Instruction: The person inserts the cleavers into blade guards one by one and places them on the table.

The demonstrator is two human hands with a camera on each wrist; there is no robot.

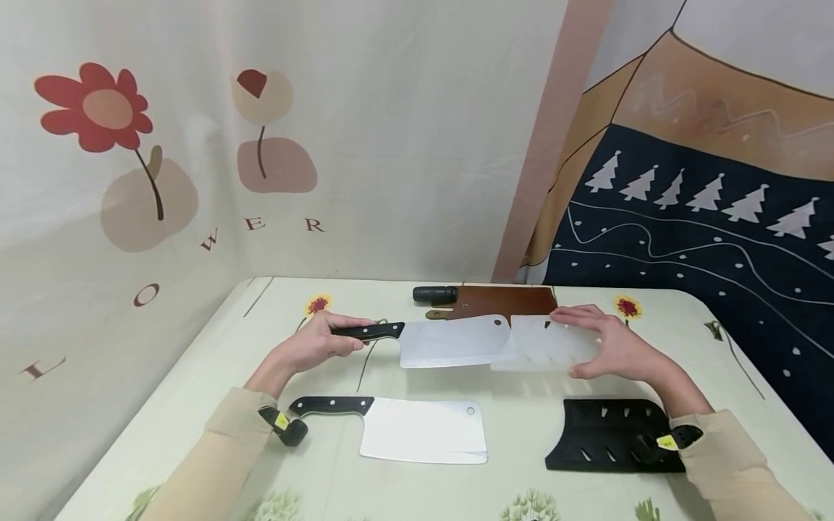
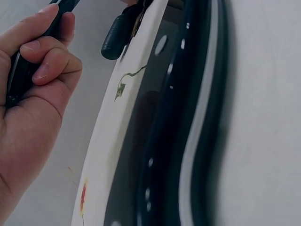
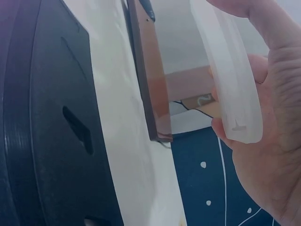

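My left hand (image 1: pixel 321 341) grips the black riveted handle of a cleaver (image 1: pixel 449 344), its wide blade pointing right above the table. In the left wrist view, fingers curl round that dark handle (image 2: pixel 16 77). Thumb and fingers of my right hand (image 1: pixel 619 346) pinch a translucent white blade guard (image 1: pixel 544 349) across its width. The blade's far end overlaps the guard's left end in the head view. From the right wrist, the guard (image 3: pixel 230 80) shows edge-on between thumb and fingers.
A second cleaver (image 1: pixel 423 430) lies flat in front, handle to the left. To its right lies a black slotted blade guard (image 1: pixel 602 434), under my right wrist. A brown sheath (image 1: pixel 502 300) with a black-handled knife (image 1: pixel 435 294) sits at the table's back edge, before a curtain (image 1: pixel 404 145).
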